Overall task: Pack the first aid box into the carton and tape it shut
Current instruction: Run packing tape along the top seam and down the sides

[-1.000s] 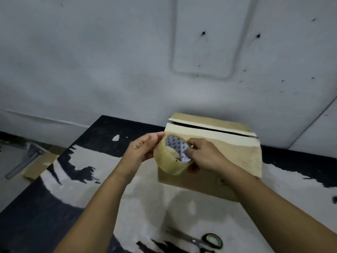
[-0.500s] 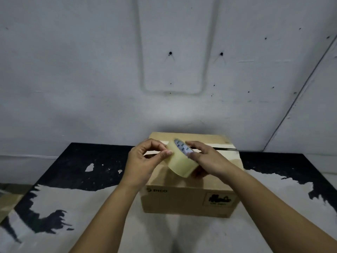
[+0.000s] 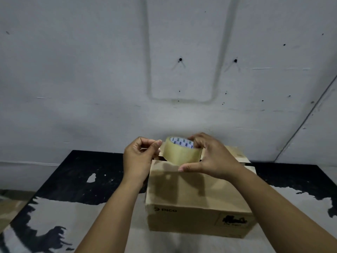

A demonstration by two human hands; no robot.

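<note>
The right hand [image 3: 209, 157] grips the tape roll [image 3: 180, 152] just above the carton [image 3: 197, 196], while the left hand [image 3: 140, 157] pinches at the roll's edge, seemingly picking at the free end. The carton sits on the table [image 3: 76, 179], flaps folded over but untaped. Best to peel the end squarely and keep the roll steady so the strip does not twist.

Tape roll [image 3: 179, 151] w/ hands, higher above carton [image 3: 191, 190]

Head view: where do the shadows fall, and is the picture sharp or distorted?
Head view: the hands' shadows fall on the carton top; the tape roll print is slightly soft; the wall lines bend from the wide-angle lens.
</note>
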